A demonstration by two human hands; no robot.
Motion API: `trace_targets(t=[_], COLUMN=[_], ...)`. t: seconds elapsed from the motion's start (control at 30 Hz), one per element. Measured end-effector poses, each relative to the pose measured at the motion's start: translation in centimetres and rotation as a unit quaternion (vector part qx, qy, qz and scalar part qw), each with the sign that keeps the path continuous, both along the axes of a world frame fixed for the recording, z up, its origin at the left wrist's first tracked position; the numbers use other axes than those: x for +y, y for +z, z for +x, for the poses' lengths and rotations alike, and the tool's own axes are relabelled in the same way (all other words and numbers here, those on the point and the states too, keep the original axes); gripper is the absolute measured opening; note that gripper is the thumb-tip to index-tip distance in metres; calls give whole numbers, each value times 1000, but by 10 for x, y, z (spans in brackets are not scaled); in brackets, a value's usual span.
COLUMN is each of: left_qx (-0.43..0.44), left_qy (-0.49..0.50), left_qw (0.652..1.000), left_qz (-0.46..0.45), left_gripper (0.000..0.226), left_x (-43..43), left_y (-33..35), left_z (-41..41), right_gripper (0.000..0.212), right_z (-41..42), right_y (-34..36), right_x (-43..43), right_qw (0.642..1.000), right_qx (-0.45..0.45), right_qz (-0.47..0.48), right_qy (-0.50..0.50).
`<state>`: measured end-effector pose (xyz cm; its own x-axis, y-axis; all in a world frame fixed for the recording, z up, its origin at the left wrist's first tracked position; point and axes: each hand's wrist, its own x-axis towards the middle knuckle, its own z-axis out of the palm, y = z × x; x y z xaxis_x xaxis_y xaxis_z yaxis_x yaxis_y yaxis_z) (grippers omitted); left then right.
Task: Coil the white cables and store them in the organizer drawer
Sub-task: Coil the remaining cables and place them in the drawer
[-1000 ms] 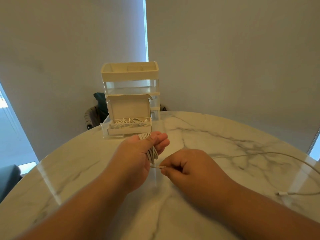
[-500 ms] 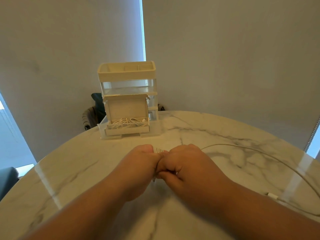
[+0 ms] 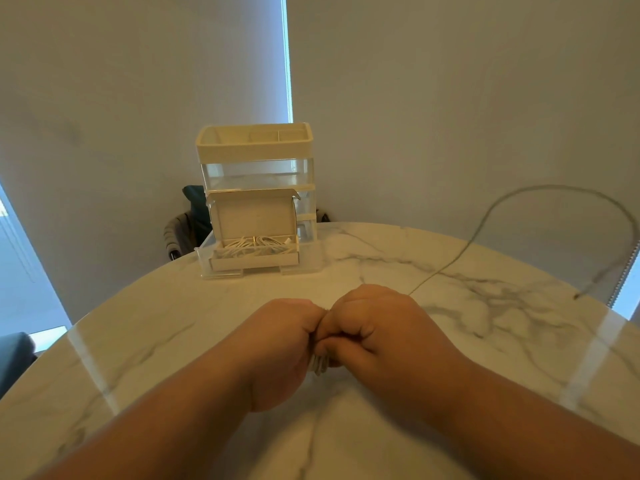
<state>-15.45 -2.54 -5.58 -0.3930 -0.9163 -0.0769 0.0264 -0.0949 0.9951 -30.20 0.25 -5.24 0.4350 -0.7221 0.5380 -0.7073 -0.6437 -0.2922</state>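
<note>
- Left hand (image 3: 280,344): held above the near part of the table, fingers curled tight into a fist around a bundle of white cable (image 3: 320,365). Only a few loops show, just below the knuckles.
- Right hand (image 3: 377,327): pressed against the left hand, knuckle to knuckle. Fingers are curled in and the thumb is folded across the front, clamped on the same cable where the two hands meet.
- Loose tail (image 3: 554,186) of the cable: leaves the far side of the right hand, crosses the table toward the right and rises in a high arc in the air. It comes down near the right edge. It is blurred, so the end appears to hang just above the tabletop, but contact cannot be confirmed.
- Table (image 3: 173,341): round, white marble pattern with grey veins, and glossy.
- Organizer (image 3: 256,174): stands at the far edge of the table, left of centre, well apart from the hands. It has a cream tray on top and clear tiers below.
- Drawer (image 3: 254,260): lowest tier, pulled out toward the person. An open cream box sits in it with its lid raised.
- Stored cables (image 3: 256,244): white coils lying inside that box.
- Chair (image 3: 180,233): behind the table's far edge, with dark fabric draped on it.
</note>
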Motion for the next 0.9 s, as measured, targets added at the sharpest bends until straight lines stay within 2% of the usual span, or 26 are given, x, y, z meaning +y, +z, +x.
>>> trace_targets(t=[0.1, 0.23, 0.4, 0.53, 0.63, 0.77, 0.9], left_qx=[52, 63, 76, 17, -22, -23, -25], left_qy=[-23, -123, -171, -190, -202, -203, -202], left_qw=[998, 988, 980, 981, 979, 979, 979], left_qz=[25, 75, 61, 34, 8, 7, 7], left_gripper=[31, 51, 17, 37, 27, 24, 23], left_x=[1, 1, 7, 2, 4, 6, 7], left_y=[-1, 5, 11, 3, 3, 2, 4], left_z=[-2, 4, 6, 11, 13, 12, 12], right_gripper=[10, 11, 12, 27, 26, 10, 14], right_z=[-2, -4, -8, -13, -18, -22, -23], right_y=[0, -1, -3, 0, 4, 7, 5], right_x=[-1, -2, -3, -7, -8, -9, -12], right_qw=[1000, 995, 997, 997, 999, 999, 1000], right_qx=[-11, -71, -59, -53, -40, -33, -27], right_qz=[17, 70, 38, 12, 20, 26, -1], right_qy=[-8, 0, -37, -56, -23, 3, 1])
